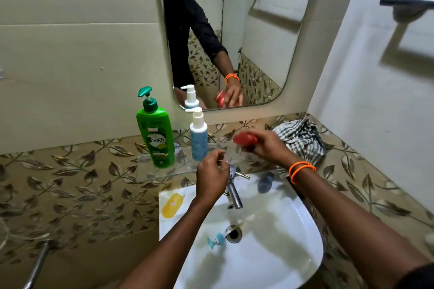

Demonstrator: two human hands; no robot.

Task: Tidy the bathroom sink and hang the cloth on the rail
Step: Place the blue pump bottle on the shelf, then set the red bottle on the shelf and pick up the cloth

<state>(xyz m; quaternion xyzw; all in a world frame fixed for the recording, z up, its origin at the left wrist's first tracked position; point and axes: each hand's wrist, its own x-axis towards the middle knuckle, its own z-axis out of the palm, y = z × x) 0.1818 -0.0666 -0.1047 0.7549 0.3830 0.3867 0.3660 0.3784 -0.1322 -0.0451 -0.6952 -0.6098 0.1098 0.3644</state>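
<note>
My right hand (267, 145) grips a red container (244, 139) just above the glass shelf (164, 171), to the right of the blue pump bottle (199, 138). My left hand (212, 171) hovers over the tap (232, 189) with fingers curled, holding nothing I can make out. A checked cloth (301, 138) lies crumpled on the shelf's right end, behind my right hand. In the white sink (293, 253) a blue toothbrush (217, 239) lies by the drain. A yellow soap (172, 204) and a dark blue item (265, 182) rest on the sink rim.
A green shampoo pump bottle (156, 134) stands on the shelf's left part. The towel rail (406, 0) is fixed to the right wall, high up. A mirror (225, 30) hangs above the shelf. A metal pipe (37, 265) runs at the lower left.
</note>
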